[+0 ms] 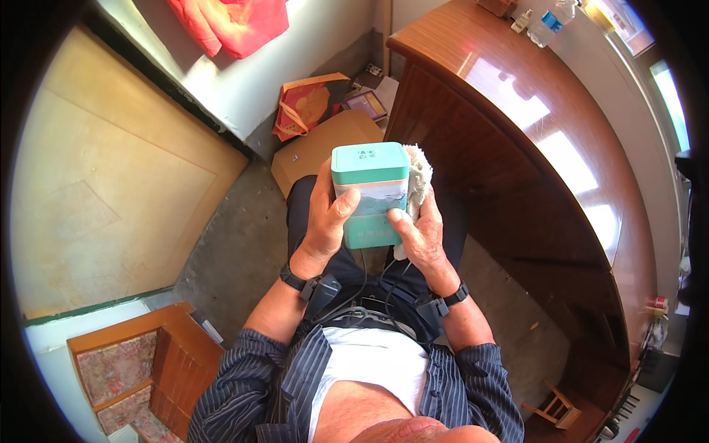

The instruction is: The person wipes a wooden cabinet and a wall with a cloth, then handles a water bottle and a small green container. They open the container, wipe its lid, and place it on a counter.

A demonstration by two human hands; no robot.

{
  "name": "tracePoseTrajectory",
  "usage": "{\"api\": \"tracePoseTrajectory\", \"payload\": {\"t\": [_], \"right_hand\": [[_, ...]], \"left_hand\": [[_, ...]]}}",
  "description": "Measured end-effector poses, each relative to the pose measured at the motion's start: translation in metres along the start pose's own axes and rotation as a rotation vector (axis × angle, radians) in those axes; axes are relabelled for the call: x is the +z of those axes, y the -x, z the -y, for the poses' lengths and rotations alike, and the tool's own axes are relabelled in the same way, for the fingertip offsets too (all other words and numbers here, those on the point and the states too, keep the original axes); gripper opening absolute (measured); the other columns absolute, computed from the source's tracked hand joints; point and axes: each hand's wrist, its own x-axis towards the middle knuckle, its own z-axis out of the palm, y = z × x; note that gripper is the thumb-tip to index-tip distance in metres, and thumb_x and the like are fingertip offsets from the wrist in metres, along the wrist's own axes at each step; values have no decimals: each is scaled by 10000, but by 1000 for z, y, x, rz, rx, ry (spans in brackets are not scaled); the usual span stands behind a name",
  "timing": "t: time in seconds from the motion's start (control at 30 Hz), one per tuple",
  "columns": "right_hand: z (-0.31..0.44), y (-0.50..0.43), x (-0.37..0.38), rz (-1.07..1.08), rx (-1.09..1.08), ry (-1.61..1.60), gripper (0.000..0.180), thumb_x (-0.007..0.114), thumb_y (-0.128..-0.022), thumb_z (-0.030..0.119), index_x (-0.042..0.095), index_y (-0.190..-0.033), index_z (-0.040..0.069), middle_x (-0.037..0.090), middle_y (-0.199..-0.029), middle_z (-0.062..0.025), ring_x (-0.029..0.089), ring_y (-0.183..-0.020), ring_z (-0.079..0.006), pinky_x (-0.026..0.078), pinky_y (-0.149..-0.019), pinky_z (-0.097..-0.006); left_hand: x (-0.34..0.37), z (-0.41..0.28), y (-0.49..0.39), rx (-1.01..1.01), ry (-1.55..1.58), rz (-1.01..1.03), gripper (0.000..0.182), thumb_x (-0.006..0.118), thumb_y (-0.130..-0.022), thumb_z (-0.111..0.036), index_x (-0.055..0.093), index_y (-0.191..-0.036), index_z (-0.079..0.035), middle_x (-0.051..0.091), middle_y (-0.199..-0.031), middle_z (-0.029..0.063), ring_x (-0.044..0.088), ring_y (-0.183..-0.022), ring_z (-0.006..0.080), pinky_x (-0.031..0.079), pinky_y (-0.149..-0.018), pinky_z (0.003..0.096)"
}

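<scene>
Before my chest I hold up a teal rectangular tin point(372, 195) with a plain lid and a printed landscape band; its lid bears writing. My left hand point(328, 213) grips its left side, the thumb lying across the front. At the right side my right hand point(419, 231) has its thumb on the lower front of the tin. Between that hand's fingers and the tin is a bunched whitish cloth point(418, 174), which sticks up past the tin's right edge. The far side of the tin is hidden.
On the right stands a long, glossy wooden desk point(554, 127) with a plastic bottle point(551, 23) at its far end. Flat cardboard point(332, 141) and a red bag point(303, 108) lie on the floor ahead. A door point(122, 166) is at left, a cushioned wooden chair point(177, 354) behind it.
</scene>
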Motion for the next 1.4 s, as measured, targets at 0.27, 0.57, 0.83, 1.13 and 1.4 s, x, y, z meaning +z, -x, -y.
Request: {"api": "tracePoseTrajectory", "payload": {"t": [0.27,0.57,0.83,1.13,1.4], "right_hand": [[-4,3,4,59,-270,326,654,671,-1038,319,430,-1561,9,423,-1577,-259,445,-1450,-431,360,-1200,-479],[-2,-13,-2,153,-150,182,598,499,-1109,328,370,-1623,50,351,-1660,-211,345,-1541,-399,296,-1245,-473],[-17,5,13,135,-263,269,784,746,-972,227,347,-1623,49,352,-1639,-263,370,-1508,-445,330,-1217,-514],[-19,4,6,42,-418,483,826,783,-895,101,386,-1618,73,390,-1603,-243,430,-1463,-426,377,-1188,-520],[-20,8,11,-21,-518,635,866,833,-760,16,473,-1547,54,431,-1526,-331,497,-1373,-514,461,-1106,-543]], "left_hand": [[-12,10,0,34,-82,-127,697,615,-1050,-543,487,-1471,-3,623,-1331,101,580,-1194,176,462,-1046,341],[-6,17,9,21,-26,-104,657,581,-1077,-496,488,-1484,12,608,-1372,107,556,-1247,177,428,-1091,346],[-24,10,-15,36,148,-178,654,518,-1078,-574,551,-1434,-26,651,-1322,97,646,-1178,198,534,-1006,381],[-7,4,-7,125,-190,-235,693,623,-1058,-513,429,-1467,11,596,-1348,137,576,-1213,197,462,-1061,366],[1,-2,-3,77,-206,-222,879,852,-913,-392,342,-1501,17,529,-1413,154,548,-1263,226,452,-1099,390]]}}
